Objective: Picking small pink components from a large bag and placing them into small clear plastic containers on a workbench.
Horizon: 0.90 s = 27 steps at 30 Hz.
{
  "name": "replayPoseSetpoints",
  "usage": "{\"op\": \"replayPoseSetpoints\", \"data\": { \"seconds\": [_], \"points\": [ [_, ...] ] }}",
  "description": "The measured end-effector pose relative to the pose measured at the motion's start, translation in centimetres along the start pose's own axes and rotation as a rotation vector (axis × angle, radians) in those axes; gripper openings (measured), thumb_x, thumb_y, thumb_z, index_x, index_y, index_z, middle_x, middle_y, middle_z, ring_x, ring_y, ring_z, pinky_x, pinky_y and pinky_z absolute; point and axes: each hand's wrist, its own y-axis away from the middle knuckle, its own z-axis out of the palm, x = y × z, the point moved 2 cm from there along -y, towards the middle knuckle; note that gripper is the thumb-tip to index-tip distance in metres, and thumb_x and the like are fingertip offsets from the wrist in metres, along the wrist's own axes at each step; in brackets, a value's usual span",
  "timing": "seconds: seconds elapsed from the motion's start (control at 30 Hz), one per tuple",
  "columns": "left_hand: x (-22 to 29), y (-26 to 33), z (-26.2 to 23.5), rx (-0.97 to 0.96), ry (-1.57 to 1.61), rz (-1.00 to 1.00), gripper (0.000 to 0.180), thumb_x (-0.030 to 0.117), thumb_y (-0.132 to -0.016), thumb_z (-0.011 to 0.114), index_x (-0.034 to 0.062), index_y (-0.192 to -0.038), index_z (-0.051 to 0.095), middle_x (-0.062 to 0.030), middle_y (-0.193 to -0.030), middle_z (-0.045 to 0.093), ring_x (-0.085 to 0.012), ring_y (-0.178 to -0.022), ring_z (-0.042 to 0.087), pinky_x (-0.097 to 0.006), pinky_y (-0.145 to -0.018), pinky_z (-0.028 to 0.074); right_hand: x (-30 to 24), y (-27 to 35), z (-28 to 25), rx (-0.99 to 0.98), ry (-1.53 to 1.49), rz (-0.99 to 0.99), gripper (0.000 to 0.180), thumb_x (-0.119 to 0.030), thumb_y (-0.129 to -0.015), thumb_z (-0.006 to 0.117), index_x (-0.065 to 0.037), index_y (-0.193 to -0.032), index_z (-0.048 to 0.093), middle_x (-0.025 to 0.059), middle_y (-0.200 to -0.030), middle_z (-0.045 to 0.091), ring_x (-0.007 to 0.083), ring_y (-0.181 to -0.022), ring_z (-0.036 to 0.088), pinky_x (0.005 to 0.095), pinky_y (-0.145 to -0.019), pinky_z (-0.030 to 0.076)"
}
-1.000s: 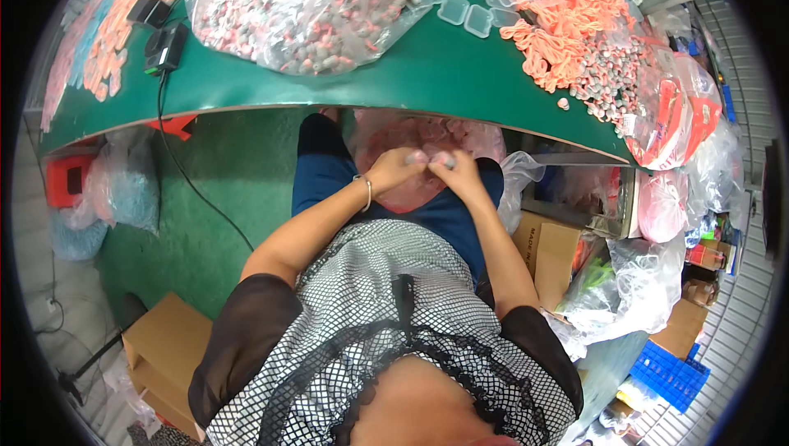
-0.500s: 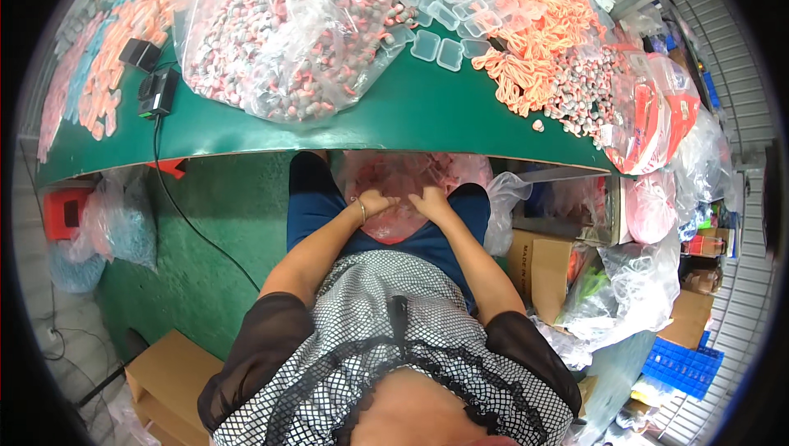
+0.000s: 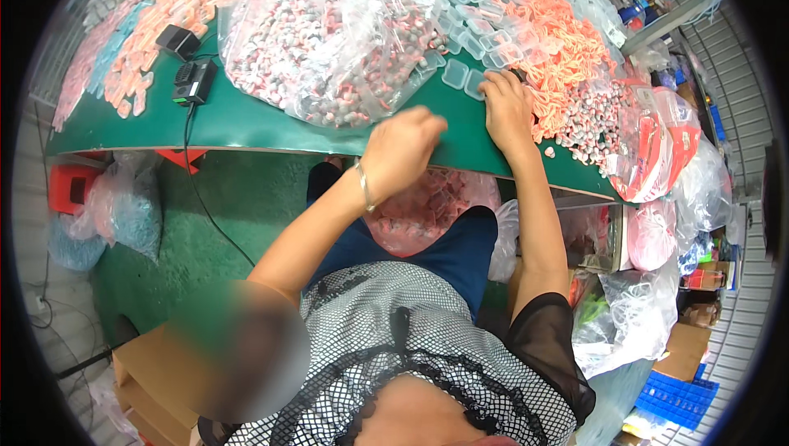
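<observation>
My left hand [image 3: 403, 154] hangs over the front edge of the green table [image 3: 460, 129], its fingers curled; whatever may be inside them is hidden. Further right, my right hand [image 3: 509, 113] reaches over the table with fingers stretched out, the tips beside clear plastic boxes [image 3: 454, 74] and a heap of orange cords [image 3: 567, 43]. Left of it stands a big clear bag [image 3: 320, 55] of small grey and pink pieces that look like foam earplugs. Between my knees, below the tabletop, sits a pinkish plastic bag [image 3: 419, 212] with clear boxes in it.
At the table's left lie rows of filled orange boxes [image 3: 160, 31] and a black device [image 3: 195, 80] with a cable. Loose grey and pink pieces [image 3: 588, 125] are heaped near a red and white bag [image 3: 657, 146]. A cardboard box [image 3: 156, 372] stands at lower left.
Both hands have risen from the bag between my knees. The left is now over the table edge; the right has gone forward and right to the boxes and cords.
</observation>
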Motion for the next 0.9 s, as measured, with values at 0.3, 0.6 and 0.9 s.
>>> {"op": "replayPoseSetpoints", "data": {
  "seconds": [0.3, 0.6, 0.9],
  "points": [
    [-4.8, -8.7, 2.0, 0.068, -0.595, -0.200, 0.016, 0.007, -0.084, 0.060, 0.0020, -0.095, 0.069, -0.0146, -0.104, 0.063, -0.0303, -0.093, 0.067, -0.041, -0.072, 0.058, -4.4, 2.6, -2.8, -0.026, -0.139, -0.045, 0.021, -0.010, -0.077, 0.071, -0.013, -0.096, 0.063, 0.0018, -0.096, 0.061, 0.0226, -0.103, 0.056, 0.0489, -0.094, 0.032],
    [-6.7, -11.0, 2.2, -0.095, -0.600, -0.160, 0.022, 0.007, -0.085, 0.058, 0.0021, -0.103, 0.070, -0.0152, -0.116, 0.060, -0.0306, -0.112, 0.059, -0.045, -0.086, 0.053, -5.4, 3.9, -3.7, -0.018, -0.150, 0.044, 0.019, -0.012, -0.076, 0.071, -0.013, -0.095, 0.066, 0.0020, -0.094, 0.061, 0.0222, -0.100, 0.056, 0.0441, -0.091, 0.034],
    [-6.6, -10.2, 1.7, 0.006, -0.763, 0.101, 0.020, 0.005, -0.082, 0.058, 0.0035, -0.100, 0.066, -0.0154, -0.103, 0.063, -0.0294, -0.101, 0.059, -0.037, -0.086, 0.050, 2.6, 9.2, -7.8, 0.248, 0.062, 0.432, 0.012, -0.010, -0.081, 0.067, -0.011, -0.093, 0.069, 0.0073, -0.091, 0.068, 0.0278, -0.089, 0.063, 0.0412, -0.081, 0.045]
  ]
}}
